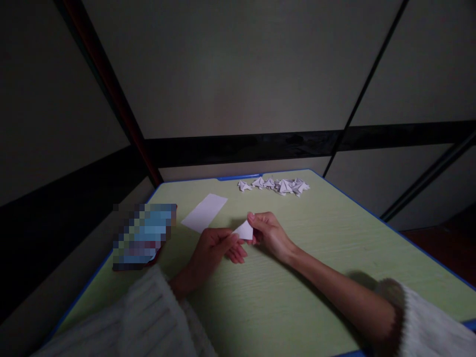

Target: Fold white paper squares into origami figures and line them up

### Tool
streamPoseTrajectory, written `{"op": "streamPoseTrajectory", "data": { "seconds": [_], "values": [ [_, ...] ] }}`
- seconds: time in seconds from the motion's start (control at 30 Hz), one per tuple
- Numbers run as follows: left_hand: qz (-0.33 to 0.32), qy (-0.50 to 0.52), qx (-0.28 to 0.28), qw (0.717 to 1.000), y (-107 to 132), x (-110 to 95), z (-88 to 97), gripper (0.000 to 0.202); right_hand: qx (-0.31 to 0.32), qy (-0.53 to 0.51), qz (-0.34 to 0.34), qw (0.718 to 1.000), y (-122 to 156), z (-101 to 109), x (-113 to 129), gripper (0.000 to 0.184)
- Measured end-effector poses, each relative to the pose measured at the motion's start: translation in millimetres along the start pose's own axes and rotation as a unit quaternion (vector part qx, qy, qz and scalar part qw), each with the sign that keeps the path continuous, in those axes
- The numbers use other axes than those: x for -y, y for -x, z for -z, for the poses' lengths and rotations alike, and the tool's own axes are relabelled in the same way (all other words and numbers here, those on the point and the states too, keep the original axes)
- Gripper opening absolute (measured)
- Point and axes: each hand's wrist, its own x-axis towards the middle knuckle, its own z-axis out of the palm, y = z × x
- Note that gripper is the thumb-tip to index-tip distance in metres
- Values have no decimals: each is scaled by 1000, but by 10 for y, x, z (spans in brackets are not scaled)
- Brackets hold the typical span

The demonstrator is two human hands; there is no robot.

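Between both hands, a small folded piece of white paper [244,231] is held a little above the table. My left hand [218,246] pinches its left corner between thumb and index finger, with the other fingers curled loosely below. On the opposite side, my right hand [268,232] grips the upper right edge with its thumb on top. Behind my left hand lies a flat sheet of white paper [206,211]. Farther back, several folded white paper figures [285,186] sit in a row and a heap.
The pale green table [316,297] has a blue edge. Near its left side rests a flat object with a red rim [148,237], its surface pixelated. Light cabinet panels [238,69] with a dark band stand behind the table.
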Motion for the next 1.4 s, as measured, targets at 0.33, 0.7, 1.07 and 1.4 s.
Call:
{"op": "streamPoseTrajectory", "data": {
  "seconds": [0.33, 0.7, 1.07, 1.4],
  "values": [
    [-11, -45, -57, 997, 6, -11, -42, 19, -61, 96, 49, 992, 11, -115, -27, 29],
    [4, -19, -69, 997, 51, -6, -103, 21, -49, 147, 2, 988, -9, -43, 4, 50],
    [-24, 0, 4, 1000, 63, 7, -82, 23, -100, -143, 18, 984, 56, -99, 76, 41],
    [-12, 45, -48, 998, 26, 1, -35, 22, -8, -33, 12, 999, 56, -104, 19, 37]
  ]
}}
